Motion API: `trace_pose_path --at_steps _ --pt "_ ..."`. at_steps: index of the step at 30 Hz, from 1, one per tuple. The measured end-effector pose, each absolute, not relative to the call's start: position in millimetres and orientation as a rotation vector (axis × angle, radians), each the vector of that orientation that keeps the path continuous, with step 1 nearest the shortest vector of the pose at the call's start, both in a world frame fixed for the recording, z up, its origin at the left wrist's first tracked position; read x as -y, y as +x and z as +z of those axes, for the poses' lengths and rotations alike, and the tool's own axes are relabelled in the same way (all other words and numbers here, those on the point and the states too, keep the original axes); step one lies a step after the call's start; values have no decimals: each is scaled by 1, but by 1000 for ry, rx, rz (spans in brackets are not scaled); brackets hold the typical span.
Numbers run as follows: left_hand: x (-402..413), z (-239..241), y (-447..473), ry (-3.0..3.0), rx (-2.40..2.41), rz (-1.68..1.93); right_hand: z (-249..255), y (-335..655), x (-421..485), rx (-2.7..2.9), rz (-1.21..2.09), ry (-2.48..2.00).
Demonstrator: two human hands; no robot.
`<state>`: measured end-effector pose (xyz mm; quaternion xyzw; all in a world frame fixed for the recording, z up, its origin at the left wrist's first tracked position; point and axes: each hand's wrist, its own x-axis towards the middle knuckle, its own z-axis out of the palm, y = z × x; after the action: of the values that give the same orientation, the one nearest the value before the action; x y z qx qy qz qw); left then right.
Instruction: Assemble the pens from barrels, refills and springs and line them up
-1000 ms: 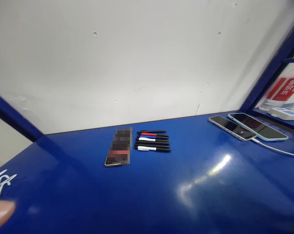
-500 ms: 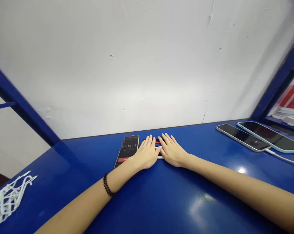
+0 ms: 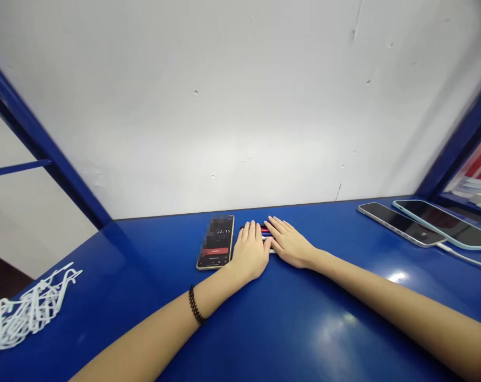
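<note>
My left hand lies flat, palm down, fingers stretched out, on several slim pen-like sticks. Flat over the right part of the same sticks is my right hand, also palm down with fingers extended. The thumbs nearly meet in the gap between the hands, where red, blue and white pieces show. Most of each stick is hidden under the hands, so their exact kind is unclear. A phone with a running timer lies just left of my left hand, apart from its fingers.
A tangled pile of white plastic hooks lies at the left on the blue table. Two more phones, a grey one with a white cable and a light-blue-cased one, rest at the right. A white wall stands behind.
The camera view has turned slightly left, so the scene sits further right. More of the timer phone shows beside my left forearm. Both hands stay flat on the sticks.
</note>
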<state>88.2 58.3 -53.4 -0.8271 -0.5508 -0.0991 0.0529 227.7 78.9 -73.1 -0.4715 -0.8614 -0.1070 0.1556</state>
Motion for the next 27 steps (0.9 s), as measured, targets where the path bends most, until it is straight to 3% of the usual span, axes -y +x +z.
trace_pose_path --at_steps 27 --pt "-77 -56 91 -2485 1688 -188 -78 229 -96 2457 -367 -1260"
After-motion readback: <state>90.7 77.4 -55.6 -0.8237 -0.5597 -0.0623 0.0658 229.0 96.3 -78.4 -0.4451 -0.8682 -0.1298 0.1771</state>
